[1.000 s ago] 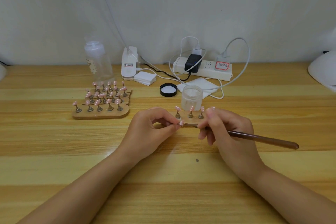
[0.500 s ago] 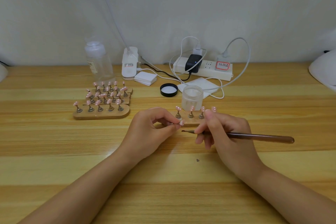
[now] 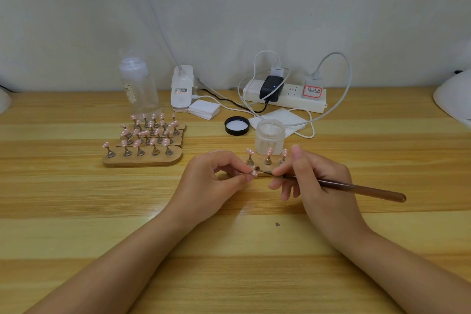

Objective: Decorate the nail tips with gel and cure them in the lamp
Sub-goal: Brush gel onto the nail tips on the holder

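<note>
Head view, left to right: wooden stands [image 3: 142, 158] stacked with pink nail tips at left of the wooden table [image 3: 76, 211], clear bottle [image 3: 137, 84] behind. Left hand [image 3: 211, 181] at centre, thumb and fingers pinching one nail tip [image 3: 254, 173]. Brush [image 3: 339, 186] tip touching that nail tip, handle pinched in right hand [image 3: 316, 181]. Small stand [image 3: 267, 160] with three tips just behind, frosted jar [image 3: 270, 136] and black lid [image 3: 237, 125] beyond. White lamp [image 3: 456, 99] at far right edge.
</note>
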The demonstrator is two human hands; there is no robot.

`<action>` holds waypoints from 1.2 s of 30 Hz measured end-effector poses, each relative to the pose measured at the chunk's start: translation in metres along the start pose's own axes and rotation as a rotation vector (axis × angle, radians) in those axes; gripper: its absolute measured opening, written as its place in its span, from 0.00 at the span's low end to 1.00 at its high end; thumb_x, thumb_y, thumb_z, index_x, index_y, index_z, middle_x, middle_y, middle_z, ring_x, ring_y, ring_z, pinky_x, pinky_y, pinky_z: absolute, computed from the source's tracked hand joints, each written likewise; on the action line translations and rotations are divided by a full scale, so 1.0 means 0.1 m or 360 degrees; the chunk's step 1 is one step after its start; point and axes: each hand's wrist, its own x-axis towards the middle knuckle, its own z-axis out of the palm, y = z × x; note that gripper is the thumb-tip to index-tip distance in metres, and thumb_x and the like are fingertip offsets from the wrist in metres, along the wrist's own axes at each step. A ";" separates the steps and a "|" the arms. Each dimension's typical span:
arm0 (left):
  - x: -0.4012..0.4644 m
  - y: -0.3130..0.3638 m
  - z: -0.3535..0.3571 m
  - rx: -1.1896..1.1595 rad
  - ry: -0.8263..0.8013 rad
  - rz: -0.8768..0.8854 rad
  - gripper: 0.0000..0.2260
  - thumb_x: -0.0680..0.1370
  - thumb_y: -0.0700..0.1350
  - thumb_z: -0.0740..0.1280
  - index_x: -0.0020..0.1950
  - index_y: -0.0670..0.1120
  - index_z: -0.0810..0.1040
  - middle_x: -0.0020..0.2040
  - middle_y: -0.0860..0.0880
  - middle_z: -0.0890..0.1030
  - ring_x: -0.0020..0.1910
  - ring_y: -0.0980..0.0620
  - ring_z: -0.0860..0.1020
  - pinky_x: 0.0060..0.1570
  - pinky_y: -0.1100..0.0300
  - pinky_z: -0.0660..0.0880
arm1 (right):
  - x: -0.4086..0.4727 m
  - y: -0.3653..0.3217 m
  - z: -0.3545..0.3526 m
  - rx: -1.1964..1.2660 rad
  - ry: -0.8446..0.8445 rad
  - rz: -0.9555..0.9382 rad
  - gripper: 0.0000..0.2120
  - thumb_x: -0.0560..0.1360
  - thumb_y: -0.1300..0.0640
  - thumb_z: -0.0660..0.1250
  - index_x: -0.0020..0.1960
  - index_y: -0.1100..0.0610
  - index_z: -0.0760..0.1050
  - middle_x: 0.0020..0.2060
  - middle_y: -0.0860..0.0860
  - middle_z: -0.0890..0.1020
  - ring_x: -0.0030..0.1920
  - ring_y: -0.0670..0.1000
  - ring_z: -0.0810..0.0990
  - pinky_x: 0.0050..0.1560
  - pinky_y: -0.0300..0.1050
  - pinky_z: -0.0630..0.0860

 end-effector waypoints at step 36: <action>0.00 -0.02 0.00 -0.0012 0.0013 0.0026 0.04 0.69 0.38 0.73 0.38 0.47 0.82 0.36 0.50 0.81 0.38 0.54 0.78 0.43 0.63 0.75 | 0.01 0.01 -0.01 0.0006 0.0013 -0.0011 0.17 0.77 0.49 0.59 0.34 0.55 0.77 0.29 0.54 0.80 0.23 0.46 0.73 0.30 0.32 0.70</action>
